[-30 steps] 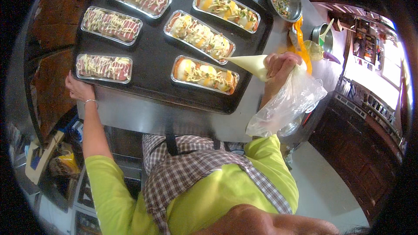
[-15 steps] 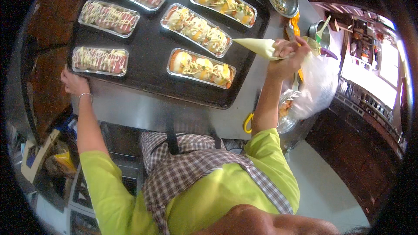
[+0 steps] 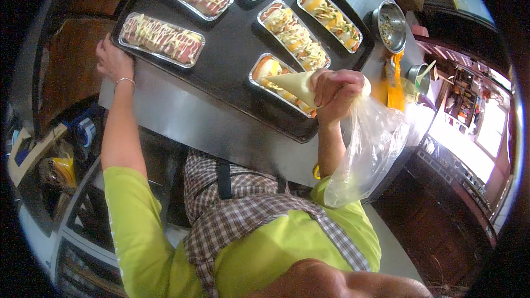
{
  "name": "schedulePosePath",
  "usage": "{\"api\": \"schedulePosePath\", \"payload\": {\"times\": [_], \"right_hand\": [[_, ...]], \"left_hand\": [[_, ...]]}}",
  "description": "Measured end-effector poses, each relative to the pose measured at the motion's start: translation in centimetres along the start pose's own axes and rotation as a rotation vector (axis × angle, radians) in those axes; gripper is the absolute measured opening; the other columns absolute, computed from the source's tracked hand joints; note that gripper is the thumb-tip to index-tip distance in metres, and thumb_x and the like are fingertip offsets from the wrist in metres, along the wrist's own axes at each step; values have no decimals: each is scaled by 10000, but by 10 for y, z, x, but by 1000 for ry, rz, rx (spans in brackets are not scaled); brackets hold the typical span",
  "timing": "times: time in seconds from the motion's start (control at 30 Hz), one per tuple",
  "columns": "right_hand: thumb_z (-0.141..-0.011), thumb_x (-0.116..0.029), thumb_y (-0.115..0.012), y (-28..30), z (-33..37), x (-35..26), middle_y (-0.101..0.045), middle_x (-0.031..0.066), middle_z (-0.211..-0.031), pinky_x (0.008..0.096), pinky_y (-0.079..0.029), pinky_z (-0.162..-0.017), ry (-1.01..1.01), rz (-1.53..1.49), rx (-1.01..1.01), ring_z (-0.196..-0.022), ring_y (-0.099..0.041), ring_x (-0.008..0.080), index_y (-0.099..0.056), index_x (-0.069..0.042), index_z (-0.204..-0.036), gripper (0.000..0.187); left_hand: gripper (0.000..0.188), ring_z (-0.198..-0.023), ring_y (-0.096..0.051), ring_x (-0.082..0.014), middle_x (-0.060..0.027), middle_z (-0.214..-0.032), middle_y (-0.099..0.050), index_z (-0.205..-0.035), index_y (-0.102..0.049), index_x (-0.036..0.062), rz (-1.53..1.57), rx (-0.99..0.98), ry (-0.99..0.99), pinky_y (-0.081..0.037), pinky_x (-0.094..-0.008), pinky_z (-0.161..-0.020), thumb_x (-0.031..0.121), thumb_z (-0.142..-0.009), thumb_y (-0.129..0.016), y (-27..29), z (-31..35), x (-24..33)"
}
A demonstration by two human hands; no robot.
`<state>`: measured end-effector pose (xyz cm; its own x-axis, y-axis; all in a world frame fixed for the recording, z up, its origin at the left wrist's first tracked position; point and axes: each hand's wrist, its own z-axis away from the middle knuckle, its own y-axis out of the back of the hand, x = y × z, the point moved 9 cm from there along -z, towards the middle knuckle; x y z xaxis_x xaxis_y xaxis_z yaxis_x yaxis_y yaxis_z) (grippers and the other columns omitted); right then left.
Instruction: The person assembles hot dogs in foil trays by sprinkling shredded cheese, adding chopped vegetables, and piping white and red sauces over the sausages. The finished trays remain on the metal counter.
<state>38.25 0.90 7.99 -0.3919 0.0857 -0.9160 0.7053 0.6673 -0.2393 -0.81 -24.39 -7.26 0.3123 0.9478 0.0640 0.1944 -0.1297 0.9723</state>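
My right hand (image 3: pixel 333 92) is closed round a piping bag (image 3: pixel 295 85) filled with a pale cream-coloured paste; its clear loose end hangs down to the right. The bag's pointed tip is over the nearest foil loaf pan (image 3: pixel 258 75) on the right, which holds bread with white and orange slices. On the left, my left hand (image 3: pixel 115 59) grips the near left corner of a dark baking tray (image 3: pixel 215 72), its fingertips partly hidden. Close by that hand stands a foil pan (image 3: pixel 163 40) of bread with pinkish slices, shreds and pale zigzag lines. Several similar pans sit farther back.
The tray lies on a steel table (image 3: pixel 160 107). Beyond its right side are a metal bowl (image 3: pixel 390 26) with chopped bits, an orange packet (image 3: pixel 395 85) and a smaller metal pot (image 3: pixel 420 77). Yellow scissor handles (image 3: pixel 316 171) show beside my right forearm.
My right hand has brought the piping bag left and nearer, over the near right pan. The bag's loose end swings lower. The view has shifted; my left hand stays at the tray corner.
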Motion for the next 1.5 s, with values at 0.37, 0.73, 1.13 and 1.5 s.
{"api": "schedulePosePath", "payload": {"times": [0.37, 0.73, 1.13, 1.5], "right_hand": [[-920, -454, -361, 23, -16, 6, -273, -19, -424, 273, -299, -412, -1, 223, 150, -331, -256, 93, -466, -102, -862, 372], [-914, -443, -395, 37, -8, -6, -266, -26, -423, 281, -298, -398, -10, 146, 209, -320, -244, 88, -479, -105, -837, 357], [-938, -404, -370, 38, 8, -12, -267, -18, -417, 290, -293, -393, 8, 295, 111, -326, -238, 95, -471, -103, -814, 341], [-932, -406, -385, 47, 18, -22, -269, -20, -414, 274, -275, -380, 41, 331, 182, -316, -217, 90, -474, -103, -820, 335]], "left_hand": [[514, -1174, -418, -246, -68, -1309, -363, -1266, -409, 229, 33, -21, 8, -267, -522, -974, 94, -793, -557, -3, -1, -1], [521, -1181, -399, -242, -55, -1279, -381, -1249, -424, 223, 27, 4, 1, -267, -493, -963, 110, -770, -595, -3, -2, -1], [506, -1108, -475, -257, -60, -1286, -381, -1249, -420, 232, 29, 19, 6, -265, -508, -961, 116, -783, -580, -3, -1, -5], [563, -1113, -475, -251, -59, -1298, -369, -1268, -400, 238, 41, -9, -1, -257, -514, -969, 70, -768, -595, -9, -3, -7]]}}
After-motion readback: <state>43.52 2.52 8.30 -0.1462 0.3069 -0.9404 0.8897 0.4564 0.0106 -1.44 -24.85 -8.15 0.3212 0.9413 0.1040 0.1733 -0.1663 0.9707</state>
